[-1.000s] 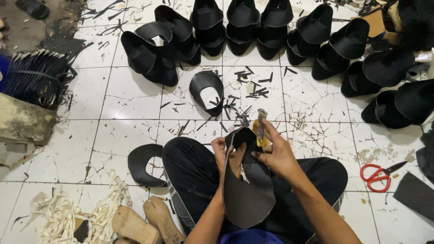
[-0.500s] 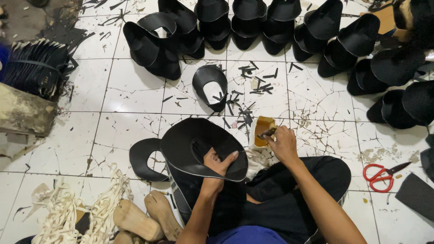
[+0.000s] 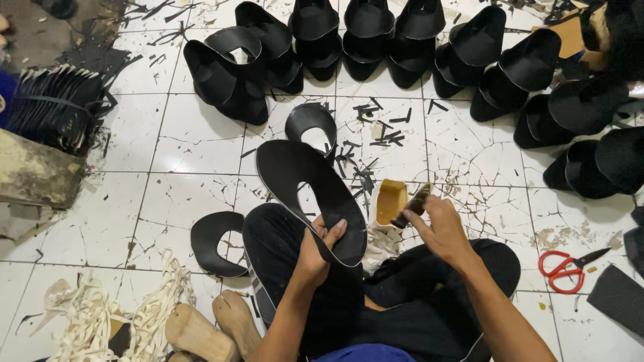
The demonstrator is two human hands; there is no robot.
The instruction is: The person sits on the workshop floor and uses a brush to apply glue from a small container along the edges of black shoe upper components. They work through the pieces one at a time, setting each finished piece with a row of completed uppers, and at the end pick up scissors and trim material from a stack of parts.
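Note:
My left hand (image 3: 317, 249) grips a black curved shoe upper piece (image 3: 305, 191) with an oval cut-out, held up over my lap. My right hand (image 3: 439, 226) holds a small dark brush (image 3: 412, 205), its tip resting at an open pot of yellowish glue (image 3: 390, 201) on the floor just right of the piece. My legs in dark trousers (image 3: 429, 295) are crossed below.
Another black cut piece (image 3: 310, 123) lies ahead and one (image 3: 216, 243) by my left knee. Several black shoe forms (image 3: 369, 30) line the far side. Red scissors (image 3: 569, 266) lie at the right, wooden lasts (image 3: 201, 332) and white strips (image 3: 94, 315) at the lower left. Black offcuts litter the white tiles.
My left hand turned the black piece and raised it up and left. My right hand moved the brush away from the piece to the glue pot.

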